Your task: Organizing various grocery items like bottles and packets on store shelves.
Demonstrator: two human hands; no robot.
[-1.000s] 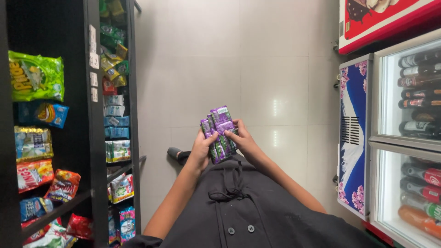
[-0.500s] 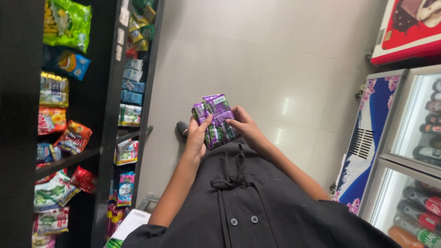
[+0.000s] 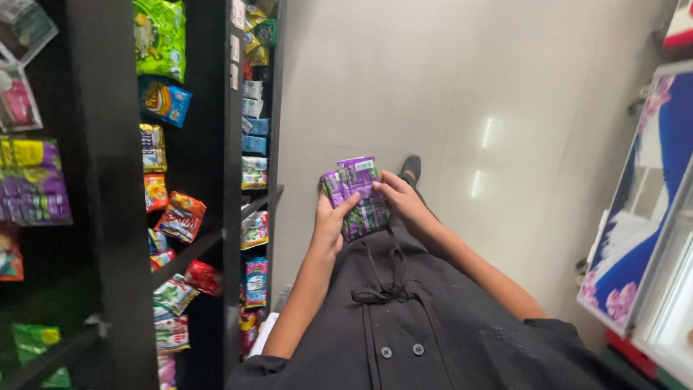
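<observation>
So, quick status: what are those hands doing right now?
Left hand and right hand: both grip purple snack packets. Held over black apron. Nothing in the way.

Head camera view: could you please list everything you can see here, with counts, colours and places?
purple packets: a small stack, count unclear, purple with green, held in both hands in the middle
black shelving: one unit, black, along the left side
hanging snack bags: many, green, blue, orange, red and purple, on the black shelving
small packets on the shelf end: several, blue, white and green, stacked up the shelving's end face
floor: pale glossy tiles, centre and top
cooler: one, blue panel with pink flowers and a glass door, right edge
shoe: one, black, on the floor beyond the hands
black garment: one, buttoned, bottom centre
left hand: grips the packets' left side
right hand: grips their right side
</observation>
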